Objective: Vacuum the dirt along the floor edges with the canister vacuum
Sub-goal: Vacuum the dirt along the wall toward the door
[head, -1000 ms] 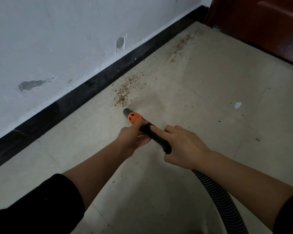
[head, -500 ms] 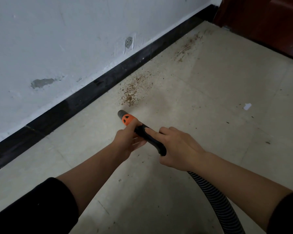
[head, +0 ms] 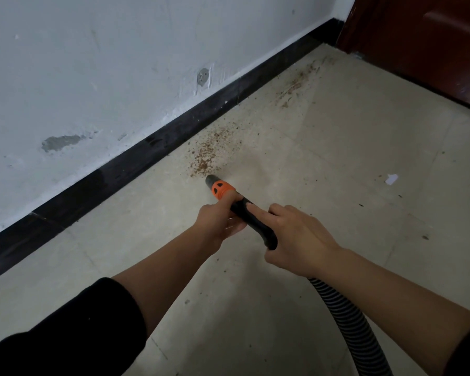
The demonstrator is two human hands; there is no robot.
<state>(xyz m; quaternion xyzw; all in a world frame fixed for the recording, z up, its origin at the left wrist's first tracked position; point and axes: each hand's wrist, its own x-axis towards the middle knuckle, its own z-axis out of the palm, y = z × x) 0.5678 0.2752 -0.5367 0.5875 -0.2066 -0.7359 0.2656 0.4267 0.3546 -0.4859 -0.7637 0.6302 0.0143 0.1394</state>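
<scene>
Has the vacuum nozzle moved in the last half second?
Yes. The nozzle has moved forward, toward the near dirt patch by the baseboard; its tip is now at the patch's edge.

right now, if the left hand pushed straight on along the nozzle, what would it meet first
The left hand, following the nozzle, would probably meet the brown dirt patch first, then the black baseboard; depth unclear.
</scene>
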